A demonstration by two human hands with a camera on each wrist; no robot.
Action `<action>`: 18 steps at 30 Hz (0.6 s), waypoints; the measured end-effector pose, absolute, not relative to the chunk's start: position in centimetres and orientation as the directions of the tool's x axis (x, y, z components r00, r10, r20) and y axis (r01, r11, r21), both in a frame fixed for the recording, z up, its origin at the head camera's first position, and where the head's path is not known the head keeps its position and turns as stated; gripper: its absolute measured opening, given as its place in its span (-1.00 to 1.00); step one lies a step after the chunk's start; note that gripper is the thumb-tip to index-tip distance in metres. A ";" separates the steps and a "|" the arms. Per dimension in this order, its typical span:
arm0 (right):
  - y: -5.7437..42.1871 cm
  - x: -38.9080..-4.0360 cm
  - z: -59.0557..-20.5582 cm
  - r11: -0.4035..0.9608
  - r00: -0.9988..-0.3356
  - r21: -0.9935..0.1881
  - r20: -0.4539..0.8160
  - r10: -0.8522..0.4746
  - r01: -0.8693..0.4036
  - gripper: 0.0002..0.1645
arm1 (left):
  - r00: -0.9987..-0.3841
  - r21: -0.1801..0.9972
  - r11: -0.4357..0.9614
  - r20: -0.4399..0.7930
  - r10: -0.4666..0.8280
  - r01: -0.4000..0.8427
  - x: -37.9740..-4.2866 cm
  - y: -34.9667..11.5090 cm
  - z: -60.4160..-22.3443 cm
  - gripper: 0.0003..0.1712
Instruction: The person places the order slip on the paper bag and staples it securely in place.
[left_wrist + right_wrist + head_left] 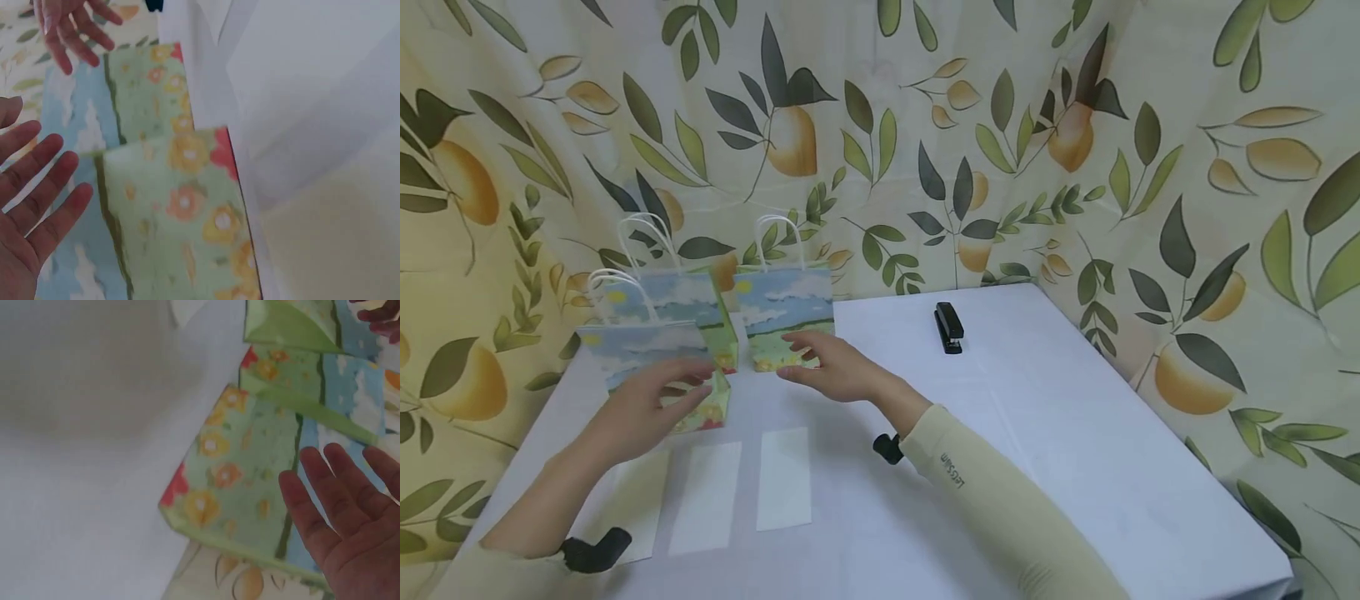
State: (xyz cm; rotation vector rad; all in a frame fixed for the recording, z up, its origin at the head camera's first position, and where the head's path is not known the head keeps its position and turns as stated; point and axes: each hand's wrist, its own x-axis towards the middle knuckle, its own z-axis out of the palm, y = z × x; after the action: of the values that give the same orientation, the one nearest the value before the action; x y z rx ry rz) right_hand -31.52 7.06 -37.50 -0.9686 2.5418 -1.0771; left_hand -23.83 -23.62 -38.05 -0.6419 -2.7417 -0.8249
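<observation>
Three paper gift bags with white twisted handles stand on the table, printed with blue sky, green meadow and flowers. My left hand [643,408], fingers apart and holding nothing, is in front of the front-left bag [647,340]. Partly behind that one is the back-left bag [673,296]. My right hand [833,367] hovers before the right-hand bag [784,300], its fingers extended. In the left wrist view the spread left fingers [47,212] overlap a bag's sky part. The right wrist view shows straight right fingers [334,494] over a bag's printed face [250,475].
Three pale rectangular cards, the left [643,508], middle [706,500] and right [785,479], lie in a row nearer to me. A black stapler [950,327] sits toward the back of the white-covered table [1037,467]. A fruit-patterned curtain [880,208] hangs behind and alongside.
</observation>
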 end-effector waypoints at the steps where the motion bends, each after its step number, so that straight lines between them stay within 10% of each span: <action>1: 6.5 -31.6 -37.7 0.498 -0.756 -0.722 0.053 -0.652 -0.480 -0.19 | -0.889 0.479 0.754 0.323 0.325 0.450 -23.6 -24.3 -38.2 -0.64; 18: -2.1 -31.5 -37.7 0.389 -0.777 -0.894 -0.076 -0.624 -0.224 -0.31 | -0.953 0.732 0.681 0.212 -0.215 0.009 -22.3 -33.1 -39.0 -0.56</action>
State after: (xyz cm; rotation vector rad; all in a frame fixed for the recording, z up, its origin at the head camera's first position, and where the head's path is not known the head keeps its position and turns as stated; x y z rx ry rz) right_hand -31.47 -2.11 -37.75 -0.7324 2.2507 -1.3553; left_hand -22.29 -33.08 -39.05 0.1644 -2.6142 -1.1404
